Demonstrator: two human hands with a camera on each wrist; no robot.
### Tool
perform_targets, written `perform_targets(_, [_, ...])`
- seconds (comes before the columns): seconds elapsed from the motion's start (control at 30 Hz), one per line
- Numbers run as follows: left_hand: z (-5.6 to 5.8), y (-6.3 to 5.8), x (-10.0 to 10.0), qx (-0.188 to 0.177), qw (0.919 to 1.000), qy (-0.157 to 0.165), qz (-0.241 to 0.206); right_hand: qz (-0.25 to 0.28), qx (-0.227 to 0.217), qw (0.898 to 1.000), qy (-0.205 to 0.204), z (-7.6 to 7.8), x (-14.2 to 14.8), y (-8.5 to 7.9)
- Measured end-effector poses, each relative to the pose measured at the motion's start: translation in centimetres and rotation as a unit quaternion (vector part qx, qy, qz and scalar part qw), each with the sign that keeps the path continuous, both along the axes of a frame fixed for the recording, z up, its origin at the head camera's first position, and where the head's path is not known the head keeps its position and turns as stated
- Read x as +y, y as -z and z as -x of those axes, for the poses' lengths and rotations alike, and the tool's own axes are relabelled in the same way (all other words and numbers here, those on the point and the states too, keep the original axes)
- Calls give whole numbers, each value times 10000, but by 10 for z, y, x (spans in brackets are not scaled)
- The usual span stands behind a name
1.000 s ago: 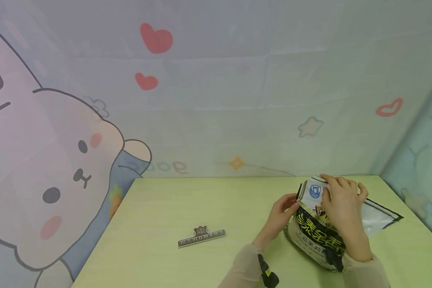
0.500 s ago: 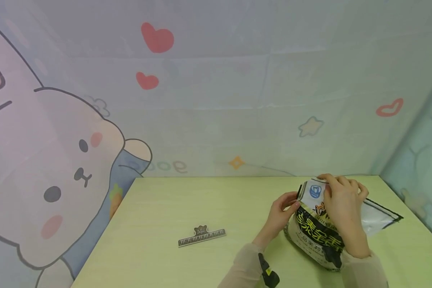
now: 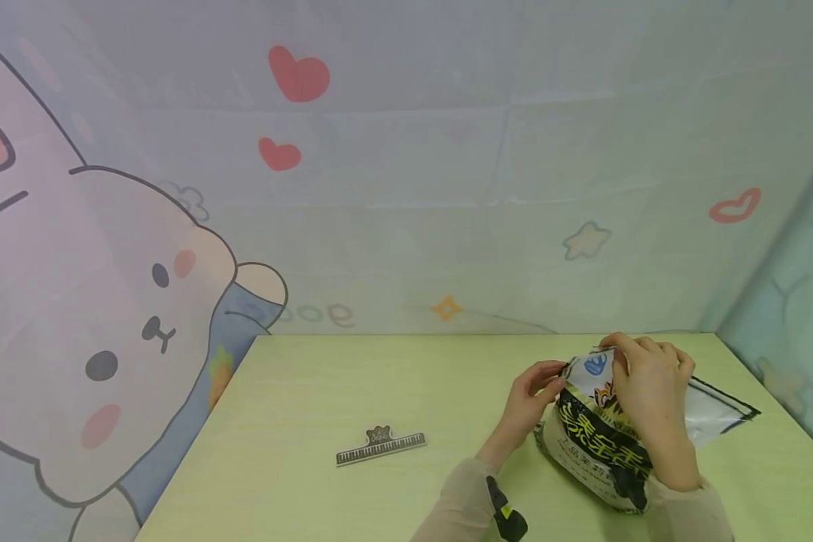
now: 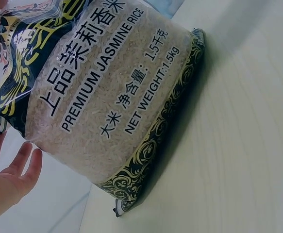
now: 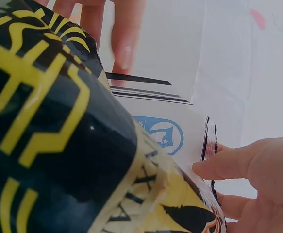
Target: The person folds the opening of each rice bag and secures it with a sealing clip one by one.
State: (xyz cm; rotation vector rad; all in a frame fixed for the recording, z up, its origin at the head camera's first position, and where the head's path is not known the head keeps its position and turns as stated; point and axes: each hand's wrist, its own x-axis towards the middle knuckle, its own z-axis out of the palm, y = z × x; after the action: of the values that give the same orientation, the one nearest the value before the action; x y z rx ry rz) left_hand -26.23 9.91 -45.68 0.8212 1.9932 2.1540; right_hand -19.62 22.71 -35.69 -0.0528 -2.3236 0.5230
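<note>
Where a printed cloth [image 3: 406,150] is seen behind a pale table [image 3: 298,391], a bag of rice [image 3: 596,436] is held at its top.

The bag is rested on the table's right part, its white upper end being gripped by the right hand [image 3: 653,384], while one corner is pinched between thumb and fingers by the left hand [image 3: 531,399]; a piano-key clip [image 3: 380,447] is placed well apart, to the left.

A piano-key clip [image 3: 381,449] lies on the yellow-green table [image 3: 298,399] before a rabbit-printed backdrop [image 3: 413,165].
</note>
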Motion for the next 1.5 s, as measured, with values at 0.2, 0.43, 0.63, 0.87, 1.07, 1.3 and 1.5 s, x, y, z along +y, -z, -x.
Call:
perform_targets(0.2, [0,-1,0,-132,9998,12,-126,-103,163,9998,-35,-1,1,1])
perform_targets(0.43, [-11,-17,-2,-112,9998,-5,-192,-139,149,9997,-124,-3,2,2])
perform_targets(0.63, [-10,-16,2,-198,9996,-55,-210,-155,15,9995,-279,-5,3,2])
perform_targets(0.87, [-6,-10,7,-189,9992,-56,-356,-164,-374,9986,-329,-8,4,1])
perform_targets(1.07, [-14,-19,5,82,9996,-68,-267,-337,-104,9988,-343,-7,5,5])
perform_targets(1.3, [-18,-26,5,201,9997,-163,-37,-423,200,9983,-333,-7,8,8])
perform_targets(1.5, [-2,-10,12,-104,9998,-129,-129,-371,376,9982,-278,-7,9,9])
